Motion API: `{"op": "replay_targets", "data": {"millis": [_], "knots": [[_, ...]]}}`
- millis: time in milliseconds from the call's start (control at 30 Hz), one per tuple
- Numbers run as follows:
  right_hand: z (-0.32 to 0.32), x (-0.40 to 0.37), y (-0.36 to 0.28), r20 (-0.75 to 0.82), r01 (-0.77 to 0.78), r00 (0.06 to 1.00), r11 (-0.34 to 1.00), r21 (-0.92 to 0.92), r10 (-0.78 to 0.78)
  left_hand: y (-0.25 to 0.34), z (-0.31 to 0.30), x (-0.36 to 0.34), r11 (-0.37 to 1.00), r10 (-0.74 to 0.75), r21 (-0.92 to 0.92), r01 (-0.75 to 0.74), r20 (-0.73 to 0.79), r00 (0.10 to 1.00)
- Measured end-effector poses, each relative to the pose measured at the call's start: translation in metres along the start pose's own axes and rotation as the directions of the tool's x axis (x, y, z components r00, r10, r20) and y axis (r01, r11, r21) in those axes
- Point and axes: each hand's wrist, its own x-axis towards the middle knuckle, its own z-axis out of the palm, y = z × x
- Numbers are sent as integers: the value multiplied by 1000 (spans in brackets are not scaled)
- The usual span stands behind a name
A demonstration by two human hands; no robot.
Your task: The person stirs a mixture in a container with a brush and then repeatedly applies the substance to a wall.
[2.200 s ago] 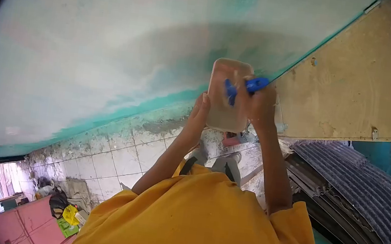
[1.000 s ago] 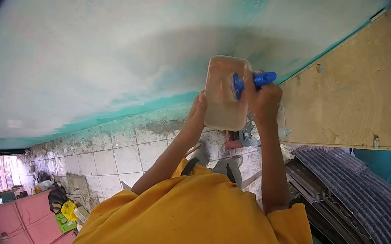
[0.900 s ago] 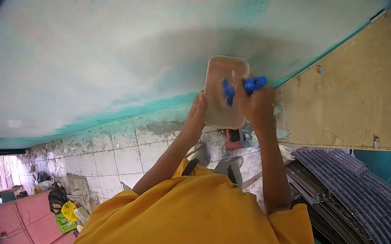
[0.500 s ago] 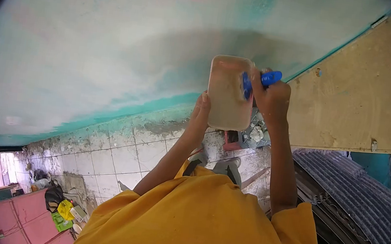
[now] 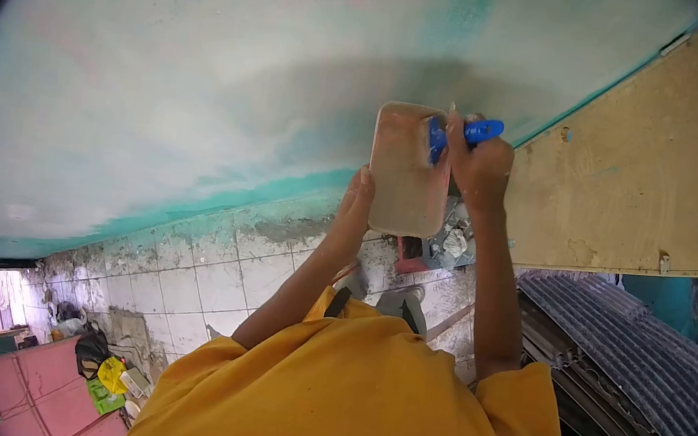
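Observation:
A shallow rectangular tray (image 5: pixel 405 194) with rounded corners and a pale, wet-looking layer inside is held up before the wall. My left hand (image 5: pixel 356 206) grips its left edge, thumb on the rim and the other fingers hidden beneath. My right hand (image 5: pixel 482 160) is closed round the handle of a blue tool (image 5: pixel 436 141). The tool's head rests over the upper right part of the tray, at its inner edge. Its working edge is hard to make out.
Ahead rises a whitish and turquoise wall (image 5: pixel 208 85), with a tan board (image 5: pixel 638 168) at right. Corrugated sheets (image 5: pixel 641 345) lie at lower right. Below are stained floor tiles (image 5: pixel 221 285). Bags (image 5: pixel 112 374) sit by a pink surface (image 5: pixel 53 391) at lower left.
My right hand and the blue tool have moved slightly up and left over the tray. The tray has shifted only a little, still in my left hand.

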Motion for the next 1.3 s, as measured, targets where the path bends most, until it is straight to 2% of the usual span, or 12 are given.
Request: {"op": "replay_targets", "data": {"millis": [200, 367, 500, 600, 667, 700, 767, 900, 1000, 1067, 1200, 1300], "knots": [[-2, -2, -6, 167, 104, 979, 993, 59, -112, 6, -2, 4, 1000, -30, -2, 30, -26, 999], [-2, 19, -6, 119, -159, 984, 961, 226, 135, 10, 4, -1, 1000, -19, 12, 19, -12, 1000], [-3, 5, -11, 179, -13, 984, 980, 201, -23, 8, 3, 0, 1000, -17, -6, 17, -12, 1000], [-6, 6, -12, 277, -207, 949, 959, 196, 149, 9, 2, 1, 999, -37, -25, 36, -51, 998], [-6, 12, -15, 142, -165, 981, 957, 239, 133, 11, 4, -2, 999, -16, 31, 17, -47, 999], [-3, 9, -12, 142, -166, 981, 957, 240, 134, 11, 3, -1, 999, -16, 31, 18, -48, 999], [4, -1, -3, 230, 23, 971, 982, 188, -67, 6, -1, 2, 999, -24, 39, 26, -44, 999], [-6, 8, -6, 184, -66, 982, 985, 157, 36, 0, -1, 3, 1000, 26, 9, -25, -88, 996], [-7, 19, -12, 28, -41, 999, 992, 123, 38, 9, 4, -1, 998, 5, 69, 1, -95, 995], [-7, 12, -13, 109, 64, 992, 995, -77, -55, 2, 1, 2, 999, 51, 20, -50, -86, 995], [6, -11, -21, 71, 98, 992, 987, 130, -108, 10, 2, -3, 997, 37, 68, -29, -114, 993], [12, -11, -17, 100, -70, 994, 984, 161, 54, 6, 2, -6, 999, -34, -4, 33, -96, 995]]}}
